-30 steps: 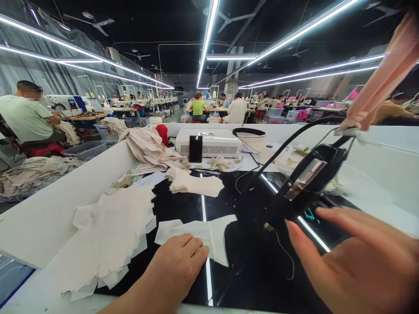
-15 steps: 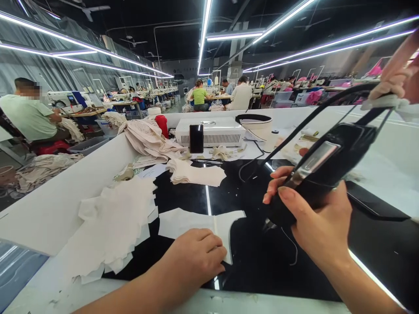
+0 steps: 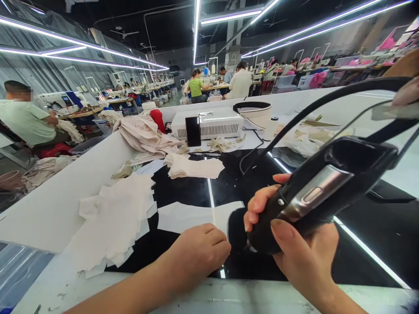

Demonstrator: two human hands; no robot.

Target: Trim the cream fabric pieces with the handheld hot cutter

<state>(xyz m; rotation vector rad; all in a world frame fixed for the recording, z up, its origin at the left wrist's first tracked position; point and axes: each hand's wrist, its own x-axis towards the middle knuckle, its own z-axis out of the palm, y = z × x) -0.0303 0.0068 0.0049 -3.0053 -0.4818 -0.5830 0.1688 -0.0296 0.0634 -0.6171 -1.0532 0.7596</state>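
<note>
black handheld tool held over one cut fabric piece

black handheld tool with a silver plate [image 3: 314,192] sits in the right hand [image 3: 304,248], whose fingers are wrapped closed around its lower body, thumb along the near side. its dark nose points down and left, just beside the edge of a single flat cream fabric piece [image 3: 186,216] lying on the glossy black tabletop [image 3: 376,218]. a black cord [image 3: 314,107] arcs up from the tool toward the upper right.

the left hand [image 3: 199,253] rests knuckles up, fingers curled, pressing the near edge of that piece; it grips nothing that can be seen.

as a judgement, the work on this piece looks barely begun: the tool's tip is near the cloth, but whether it touches is hidden by the hand. a stack of cream cut pieces [image 3: 114,218] lies to the left, and a smaller folded pile [image 3: 193,165] sits further back, so much seems left.

behind are a white box-shaped machine [image 3: 212,124] and a heap of beige garments [image 3: 144,135]. other people sit at distant sewing stations.
</note>
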